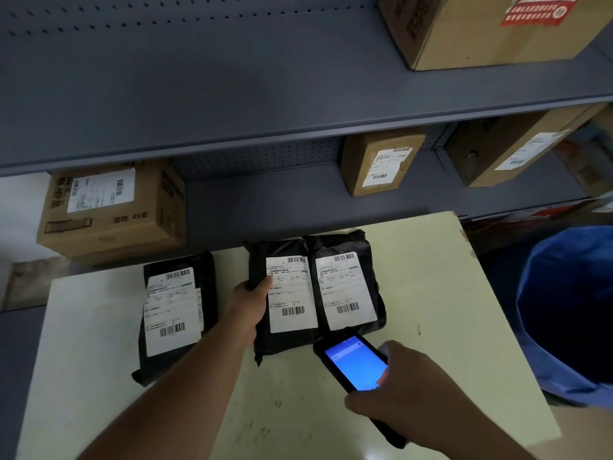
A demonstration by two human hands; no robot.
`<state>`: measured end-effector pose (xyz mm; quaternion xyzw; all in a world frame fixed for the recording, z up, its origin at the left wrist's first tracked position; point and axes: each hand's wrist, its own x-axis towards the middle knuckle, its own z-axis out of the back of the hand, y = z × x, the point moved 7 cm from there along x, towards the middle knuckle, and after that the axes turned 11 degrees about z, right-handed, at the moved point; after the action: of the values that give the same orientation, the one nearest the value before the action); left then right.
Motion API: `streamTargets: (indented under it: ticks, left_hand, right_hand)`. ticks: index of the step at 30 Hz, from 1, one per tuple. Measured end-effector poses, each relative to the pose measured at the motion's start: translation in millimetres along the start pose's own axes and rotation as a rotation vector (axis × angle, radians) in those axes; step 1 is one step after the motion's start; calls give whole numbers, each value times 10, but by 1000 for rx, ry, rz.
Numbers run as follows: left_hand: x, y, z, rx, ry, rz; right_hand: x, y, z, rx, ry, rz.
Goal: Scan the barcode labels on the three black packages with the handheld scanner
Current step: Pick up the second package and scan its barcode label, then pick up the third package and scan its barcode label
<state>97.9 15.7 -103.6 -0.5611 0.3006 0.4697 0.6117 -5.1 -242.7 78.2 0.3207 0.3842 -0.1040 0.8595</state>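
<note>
Three black packages with white barcode labels lie on a pale table (99, 376). The left package (175, 313) lies apart from the others. My left hand (250, 305) grips the left edge of the middle package (282, 300), thumb on its label. The right package (351, 287) lies against the middle one. My right hand (404, 393) holds the black handheld scanner (353, 361), its blue screen lit, its front end just below the right package's label.
Grey metal shelves stand behind the table with several brown cardboard boxes, one (112, 210) at the left, one (381, 164) at the middle right. A blue bin (564, 310) stands right of the table.
</note>
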Motion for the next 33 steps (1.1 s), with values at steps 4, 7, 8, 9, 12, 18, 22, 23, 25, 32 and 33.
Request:
streamTargets:
  ticks: [4,7,8,9,12,18,22,23,25,32,33]
  left_hand:
    - [3,-20,-27,23,-46,-13]
    - [9,-32,-26,41,-55,-20]
    - [-5,-35,-16,42,-57,-17]
    - [-9,-38,-10,33,-52,-21]
    - [-102,-78,31,72,-61,-57]
    - [-508,-154,441,299,-320,-345]
    - [-577,-115,1113,292,-582,-502]
    - [-570,-101,1303,312,-683,-479]
    - [-488,-36,1635,338,-798,-357]
    - [69,233,2072,232,-570,28]
    - [113,224,2044,224,-527,47]
  right_hand:
    - [24,-19,-11,-1,5,-7]
    - [35,-7,-21,5,5,-4]
    - [36,4,-26,5,5,0]
    - [35,16,-35,1,8,3]
    - [35,70,-66,-20,13,16]
    - [17,241,-165,-17,23,43]
    - [15,400,-271,-42,37,75]
    - [18,434,-298,-43,38,81]
    - [23,490,-351,-43,41,92]
    - [46,587,-553,-91,63,102]
    - [51,594,-580,-96,69,100]
